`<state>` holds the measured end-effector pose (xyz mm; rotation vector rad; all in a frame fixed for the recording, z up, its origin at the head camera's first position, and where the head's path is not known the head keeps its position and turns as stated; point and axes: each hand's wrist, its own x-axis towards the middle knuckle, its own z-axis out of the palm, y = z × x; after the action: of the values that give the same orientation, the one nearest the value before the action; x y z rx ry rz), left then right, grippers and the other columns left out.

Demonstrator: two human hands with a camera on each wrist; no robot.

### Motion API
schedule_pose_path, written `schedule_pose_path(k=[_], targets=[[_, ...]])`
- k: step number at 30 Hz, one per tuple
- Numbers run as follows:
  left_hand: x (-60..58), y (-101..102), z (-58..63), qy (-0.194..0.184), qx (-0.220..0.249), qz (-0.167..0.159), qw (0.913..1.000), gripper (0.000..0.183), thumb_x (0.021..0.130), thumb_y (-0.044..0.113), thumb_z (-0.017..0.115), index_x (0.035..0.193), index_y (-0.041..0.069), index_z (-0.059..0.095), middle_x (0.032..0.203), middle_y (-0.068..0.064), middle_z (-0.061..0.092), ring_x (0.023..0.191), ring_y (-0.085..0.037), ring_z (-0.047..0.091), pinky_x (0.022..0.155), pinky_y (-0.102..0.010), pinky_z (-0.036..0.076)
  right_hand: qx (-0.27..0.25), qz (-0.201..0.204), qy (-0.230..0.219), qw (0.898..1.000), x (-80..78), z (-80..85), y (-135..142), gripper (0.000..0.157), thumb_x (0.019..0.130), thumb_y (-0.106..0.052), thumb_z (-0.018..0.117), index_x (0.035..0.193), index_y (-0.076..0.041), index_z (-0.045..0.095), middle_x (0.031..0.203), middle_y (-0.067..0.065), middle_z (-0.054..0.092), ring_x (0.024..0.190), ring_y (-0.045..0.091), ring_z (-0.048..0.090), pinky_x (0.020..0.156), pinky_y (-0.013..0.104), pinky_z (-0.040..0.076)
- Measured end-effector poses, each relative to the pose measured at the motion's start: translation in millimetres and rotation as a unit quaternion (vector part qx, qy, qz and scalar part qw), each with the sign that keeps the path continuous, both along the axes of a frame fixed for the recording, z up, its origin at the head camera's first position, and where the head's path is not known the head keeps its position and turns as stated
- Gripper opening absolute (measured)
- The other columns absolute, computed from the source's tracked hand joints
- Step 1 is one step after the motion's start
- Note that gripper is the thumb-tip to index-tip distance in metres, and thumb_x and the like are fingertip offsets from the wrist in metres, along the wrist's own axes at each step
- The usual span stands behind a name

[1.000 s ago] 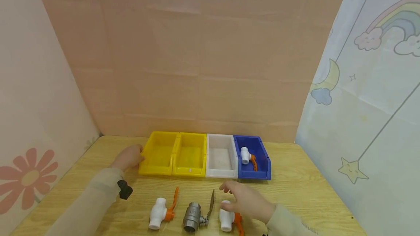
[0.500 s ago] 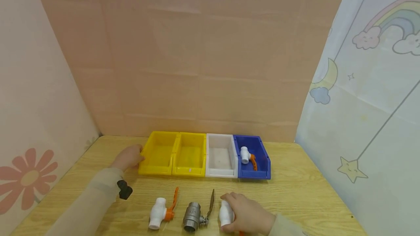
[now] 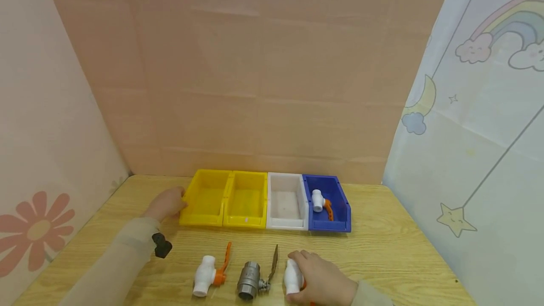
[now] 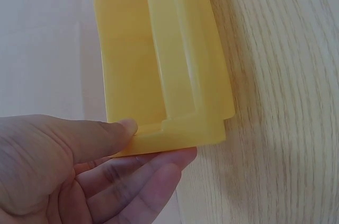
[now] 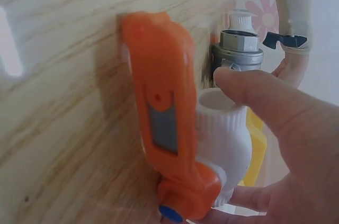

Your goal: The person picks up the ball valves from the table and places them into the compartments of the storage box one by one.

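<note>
At the left end of the bin row, my left hand (image 3: 165, 203) pinches the side wall of a yellow bin (image 4: 130, 49), thumb on the rim and fingers beneath. My right hand (image 3: 321, 278) grips a white plastic ball valve (image 3: 292, 276) at the front right, fingers and thumb at the ends of its body. Its orange lever handle (image 5: 164, 86) lies along the table side in the right wrist view. Left of it lie a metal ball valve (image 3: 249, 281) with a lever, then another white ball valve (image 3: 204, 276) with an orange handle.
A second yellow bin (image 3: 245, 221), a white bin (image 3: 287, 224) and a blue bin (image 3: 329, 226) continue the row. Inside the blue one sits a white ball valve (image 3: 317, 201) with an orange handle. Walls enclose the wooden table (image 3: 382, 249) at back and sides.
My right hand has come down onto the right-hand white ball valve and closed its fingers around it. The left hand keeps its place on the yellow bin.
</note>
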<state>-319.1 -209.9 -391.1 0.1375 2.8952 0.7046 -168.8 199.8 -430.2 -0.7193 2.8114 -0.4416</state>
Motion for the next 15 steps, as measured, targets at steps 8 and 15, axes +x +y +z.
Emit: schedule_pose_path(k=[8,15], targets=[[4.3,0.9,4.0,0.019,-0.015,-0.021,0.9995,0.025,0.091,0.009,0.06,0.109,-0.008,0.055,0.085,-0.01,0.061,0.066,-0.019,0.057,0.06,-0.031,0.049,-0.004,-0.008,-0.009,1.0,1.3,1.9,-2.9,0.081,0.072,-0.061,0.075,0.13,-0.011,0.05,0.105,-0.003,0.059,0.081,0.006,0.053,0.064,0.029,0.048],[5.4,2.6,7.7,0.019,-0.019,-0.023,0.9994,0.026,0.092,0.008,0.06,0.11,-0.009,0.055,0.085,-0.01,0.061,0.066,-0.019,0.056,0.061,-0.032,0.048,-0.009,-0.018,-0.015,1.0,1.9,2.2,-4.6,0.079,0.071,-0.06,0.076,0.127,-0.011,0.05,0.1,-0.004,0.056,0.077,0.006,0.05,0.062,0.027,0.046]])
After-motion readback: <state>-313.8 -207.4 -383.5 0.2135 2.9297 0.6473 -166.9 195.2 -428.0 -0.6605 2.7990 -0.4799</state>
